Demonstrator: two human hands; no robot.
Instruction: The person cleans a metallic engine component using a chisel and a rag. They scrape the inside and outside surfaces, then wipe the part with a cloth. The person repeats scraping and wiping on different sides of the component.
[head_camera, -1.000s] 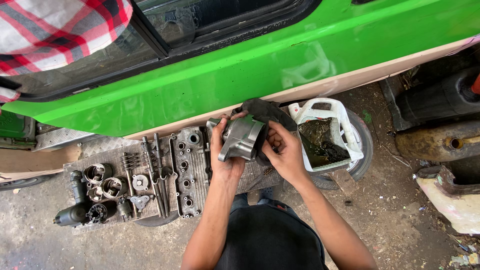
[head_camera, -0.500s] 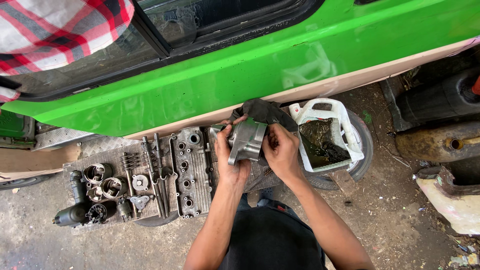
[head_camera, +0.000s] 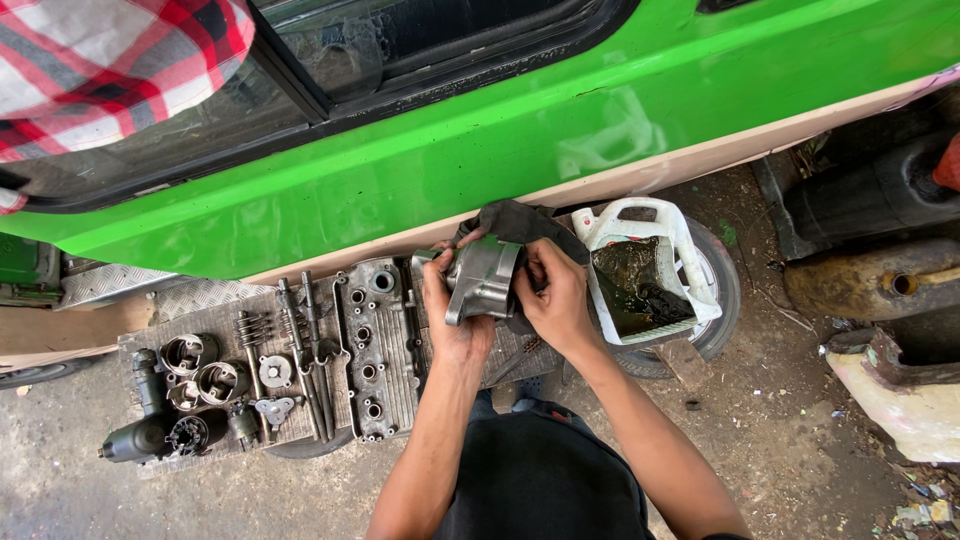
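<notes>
Left hand (head_camera: 455, 320) fingers clamp the metal casting (head_camera: 483, 278); right hand (head_camera: 553, 300) fingers press a dark rag (head_camera: 515, 222) behind it. Wiping looks unfinished; casting remains grimy.

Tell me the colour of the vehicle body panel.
Bright green vehicle body panel, clearest in the head view.

hands: two, left hand (head_camera: 455, 320) and right hand (head_camera: 558, 300)
metal housing (head_camera: 482, 278): one
dark rag (head_camera: 520, 225): one
cylinder head cover (head_camera: 375, 345): one
cut-open white jug (head_camera: 645, 270): one
</notes>
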